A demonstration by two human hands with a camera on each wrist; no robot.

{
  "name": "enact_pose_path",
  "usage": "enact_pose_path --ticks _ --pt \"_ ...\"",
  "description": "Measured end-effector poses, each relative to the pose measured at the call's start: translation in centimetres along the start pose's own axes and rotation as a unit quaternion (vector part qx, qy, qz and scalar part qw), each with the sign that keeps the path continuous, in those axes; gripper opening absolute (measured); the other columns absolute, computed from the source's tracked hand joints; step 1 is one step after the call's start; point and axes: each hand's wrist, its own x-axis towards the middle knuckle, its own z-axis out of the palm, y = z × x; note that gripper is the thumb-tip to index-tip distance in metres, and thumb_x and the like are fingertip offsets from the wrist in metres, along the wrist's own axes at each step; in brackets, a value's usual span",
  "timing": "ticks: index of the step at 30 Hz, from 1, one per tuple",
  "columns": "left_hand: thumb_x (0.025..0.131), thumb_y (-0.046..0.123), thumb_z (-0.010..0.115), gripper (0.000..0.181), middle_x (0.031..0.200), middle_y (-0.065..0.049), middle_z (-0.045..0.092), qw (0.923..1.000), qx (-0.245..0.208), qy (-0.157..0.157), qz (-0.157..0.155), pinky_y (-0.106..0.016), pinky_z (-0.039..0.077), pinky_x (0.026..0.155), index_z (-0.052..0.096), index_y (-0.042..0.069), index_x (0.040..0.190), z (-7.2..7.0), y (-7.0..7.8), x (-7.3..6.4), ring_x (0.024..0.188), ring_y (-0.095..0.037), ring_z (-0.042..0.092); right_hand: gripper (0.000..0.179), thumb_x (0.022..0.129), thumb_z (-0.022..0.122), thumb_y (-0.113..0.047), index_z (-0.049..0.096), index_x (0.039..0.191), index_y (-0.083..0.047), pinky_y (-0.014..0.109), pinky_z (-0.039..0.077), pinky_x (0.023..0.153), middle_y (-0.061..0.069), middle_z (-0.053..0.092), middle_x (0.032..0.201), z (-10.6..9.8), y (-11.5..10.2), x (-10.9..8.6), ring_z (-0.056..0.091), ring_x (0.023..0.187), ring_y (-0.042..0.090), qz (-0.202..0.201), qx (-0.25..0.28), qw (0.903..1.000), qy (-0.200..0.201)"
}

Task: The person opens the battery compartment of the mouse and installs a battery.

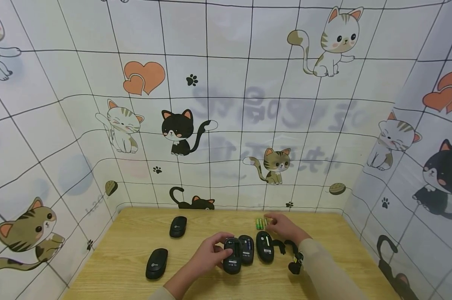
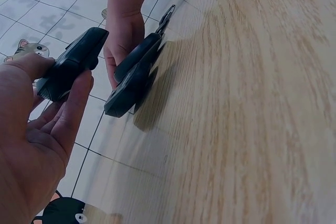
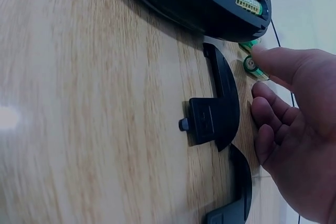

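Observation:
My left hand (image 1: 211, 255) holds a black computer mouse (image 1: 232, 263) with its underside and open battery slot facing up; in the left wrist view the mouse (image 2: 73, 64) sits between thumb and fingers. At the back, the thumb and fingers of my right hand (image 1: 285, 228) close around a green battery (image 3: 252, 66). More green batteries (image 1: 259, 224) lie just left of it. Another upturned mouse (image 1: 265, 248) has a battery (image 3: 248, 2) in its slot. A third upturned mouse (image 1: 248, 250) lies right beside the held one.
Two black mice lie right side up on the left, one farther back (image 1: 178, 227) and one nearer (image 1: 156, 264). Black battery covers (image 3: 223, 98) lie beneath my right forearm. Cat-printed cloth (image 1: 226, 125) walls surround the wooden table (image 1: 109, 266) at the back and sides.

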Motion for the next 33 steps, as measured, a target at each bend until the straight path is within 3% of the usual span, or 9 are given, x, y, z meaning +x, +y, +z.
enact_pose_path --ticks 8,12,17,25,33 --pt "0.106 0.010 0.075 0.039 0.119 -0.011 0.065 1.0000 -0.001 0.000 0.001 -0.042 0.068 0.063 0.069 0.019 0.144 0.1 0.1 0.1 0.087 -0.022 0.074 0.056 0.103 0.077 -0.013 0.059 0.151 0.008 0.036 0.051 0.072 0.008 0.072 0.104 -0.1 -0.3 -0.3 0.060 0.085 0.019 -0.010 0.011 0.9999 0.003" --pt "0.106 0.009 0.075 0.039 0.119 -0.011 0.065 1.0000 0.000 0.001 0.001 -0.041 0.067 0.063 0.069 0.019 0.143 0.2 0.1 0.1 0.087 -0.022 0.073 0.054 0.101 0.081 -0.014 0.062 0.148 0.005 0.047 0.059 0.086 0.015 0.073 0.117 0.0 -0.3 -0.5 0.068 0.104 0.029 0.001 0.019 0.9996 0.022" --pt "0.105 0.009 0.076 0.039 0.119 -0.011 0.065 1.0000 -0.001 0.001 0.000 -0.040 0.067 0.063 0.070 0.018 0.143 0.3 0.1 0.1 0.087 -0.022 0.073 0.050 0.099 0.082 -0.011 0.066 0.144 0.002 0.060 0.057 0.099 0.021 0.071 0.125 0.3 0.1 -0.5 0.068 0.120 0.042 0.021 0.018 0.9979 0.059" --pt "0.106 0.008 0.075 0.039 0.119 -0.011 0.064 1.0000 -0.004 0.002 -0.005 -0.041 0.067 0.063 0.070 0.019 0.143 0.4 0.0 0.2 0.087 -0.022 0.073 0.049 0.095 0.083 0.000 0.066 0.141 -0.002 0.040 0.056 0.082 0.009 0.072 0.106 0.6 0.1 -0.7 0.066 0.096 0.023 0.053 0.029 0.9923 0.108" --pt "0.106 0.010 0.075 0.040 0.118 -0.010 0.065 1.0000 -0.003 0.001 -0.004 -0.042 0.067 0.063 0.069 0.017 0.145 0.5 -0.1 0.3 0.087 -0.023 0.073 0.049 0.095 0.081 0.002 0.064 0.141 -0.001 0.038 0.055 0.074 0.011 0.072 0.105 0.9 -0.1 -1.4 0.066 0.091 0.022 0.046 0.063 0.9883 0.131"
